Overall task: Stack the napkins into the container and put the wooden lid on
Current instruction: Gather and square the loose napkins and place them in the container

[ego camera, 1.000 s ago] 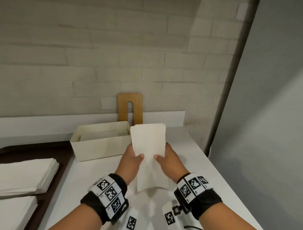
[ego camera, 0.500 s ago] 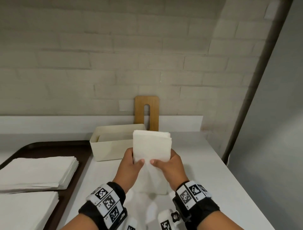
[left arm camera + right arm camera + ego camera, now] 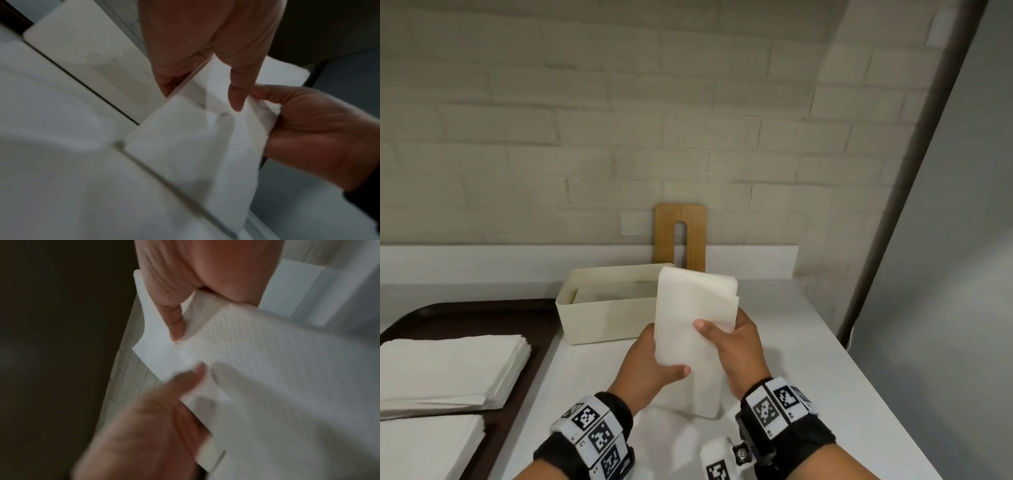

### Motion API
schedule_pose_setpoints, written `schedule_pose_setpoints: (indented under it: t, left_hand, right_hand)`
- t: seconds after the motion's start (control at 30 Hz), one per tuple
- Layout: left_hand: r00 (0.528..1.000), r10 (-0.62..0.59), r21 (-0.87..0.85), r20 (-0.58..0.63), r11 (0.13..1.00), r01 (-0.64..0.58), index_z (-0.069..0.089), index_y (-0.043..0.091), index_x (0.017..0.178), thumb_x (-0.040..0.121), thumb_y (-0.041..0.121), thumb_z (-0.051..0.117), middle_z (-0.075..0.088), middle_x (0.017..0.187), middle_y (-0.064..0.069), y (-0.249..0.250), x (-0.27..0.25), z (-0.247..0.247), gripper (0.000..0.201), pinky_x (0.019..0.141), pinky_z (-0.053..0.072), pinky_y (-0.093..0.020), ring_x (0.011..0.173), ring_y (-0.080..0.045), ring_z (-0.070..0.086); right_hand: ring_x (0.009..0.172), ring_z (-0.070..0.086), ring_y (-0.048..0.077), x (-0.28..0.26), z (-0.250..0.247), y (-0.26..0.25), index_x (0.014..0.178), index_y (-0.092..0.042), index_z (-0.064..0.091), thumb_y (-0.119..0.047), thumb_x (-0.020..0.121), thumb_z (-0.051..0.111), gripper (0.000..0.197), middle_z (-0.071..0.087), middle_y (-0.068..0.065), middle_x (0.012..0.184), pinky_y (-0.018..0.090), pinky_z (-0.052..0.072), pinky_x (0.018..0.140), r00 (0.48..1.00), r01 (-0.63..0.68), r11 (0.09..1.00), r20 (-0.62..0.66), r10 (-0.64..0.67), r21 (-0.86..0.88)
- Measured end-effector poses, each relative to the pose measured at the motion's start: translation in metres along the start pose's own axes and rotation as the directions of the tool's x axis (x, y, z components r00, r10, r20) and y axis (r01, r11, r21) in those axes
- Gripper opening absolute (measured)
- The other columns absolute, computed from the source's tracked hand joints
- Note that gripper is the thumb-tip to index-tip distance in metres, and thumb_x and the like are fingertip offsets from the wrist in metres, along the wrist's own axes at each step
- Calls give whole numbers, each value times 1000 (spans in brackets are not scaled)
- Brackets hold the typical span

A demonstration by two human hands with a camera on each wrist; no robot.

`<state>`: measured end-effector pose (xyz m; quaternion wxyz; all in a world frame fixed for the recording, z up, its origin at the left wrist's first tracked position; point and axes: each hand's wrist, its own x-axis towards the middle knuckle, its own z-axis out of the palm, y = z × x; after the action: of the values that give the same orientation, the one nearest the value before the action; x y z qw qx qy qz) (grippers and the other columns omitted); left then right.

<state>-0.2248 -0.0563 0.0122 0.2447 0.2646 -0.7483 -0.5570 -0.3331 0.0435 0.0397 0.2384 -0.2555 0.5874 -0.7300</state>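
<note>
I hold a stack of white folded napkins [image 3: 693,308] upright over the white table, just in front of the cream container's right end. My left hand [image 3: 664,359] grips its lower left edge, thumb on the front face. My right hand [image 3: 722,329] grips the right edge higher up. The open cream container [image 3: 602,318] has some napkins lying inside. The wooden lid [image 3: 666,236] with its slot leans upright on the wall behind it. In the left wrist view my left fingers [image 3: 236,91] pinch the napkins [image 3: 195,138]; in the right wrist view my right fingers [image 3: 174,321] pinch the napkins [image 3: 267,369].
A dark brown tray [image 3: 541,322] at the left carries two more flat napkin piles [image 3: 448,366] [image 3: 424,445]. A brick wall with a white ledge [image 3: 750,260] stands behind; a grey panel [image 3: 945,308] bounds the table's right edge.
My left hand has slid down the stack's left edge and my right thumb sits higher. The stack now leans slightly left, closer to the container's right end.
</note>
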Motion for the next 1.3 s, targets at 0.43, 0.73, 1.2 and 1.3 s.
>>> schedule_pose_setpoints:
  t: [0.43, 0.73, 1.2, 1.3]
  left_hand:
    - [980, -103, -433, -173, 901, 18, 61, 10, 97, 83, -6, 56, 68, 92, -11, -5, 3, -52, 22, 71, 49, -36, 87, -30, 63]
    - [973, -186, -336, -137, 933, 131, 57, -1, 93, 43, 2, 44, 60, 90, -16, -24, -4, -31, 53, 68, 43, -33, 84, -29, 53]
    - [967, -180, -259, -181, 957, 129, 51, 8, 76, 41, 3, 42, 50, 76, -8, -11, -2, -34, 36, 61, 36, -29, 73, -23, 45]
    - [968, -167, -277, -189, 955, 111, 51, 11, 79, 42, 3, 43, 51, 80, -8, -10, 3, -38, 39, 66, 38, -30, 77, -23, 46]
  right_hand:
    - [89, 64, 28, 12, -48, -4, 87, -12, 59, 18, 67, 65, 37, 68, 10, 97, 43, 53, 84, 996, -91, 989, -14, 90, -115]
    - [76, 59, 23, 6, -41, 35, 78, -12, 62, 2, 41, 50, 42, 65, 6, 79, 29, 48, 64, 981, -184, 973, -92, 173, -140]
    - [63, 47, 19, 3, -37, 29, 67, -12, 51, 1, 40, 44, 31, 51, 4, 65, 26, 38, 55, 975, -204, 968, -119, 187, -149]
    - [63, 46, 17, 7, -35, 23, 71, -13, 52, 0, 41, 43, 34, 51, 2, 67, 25, 37, 54, 981, -175, 975, -105, 161, -135]
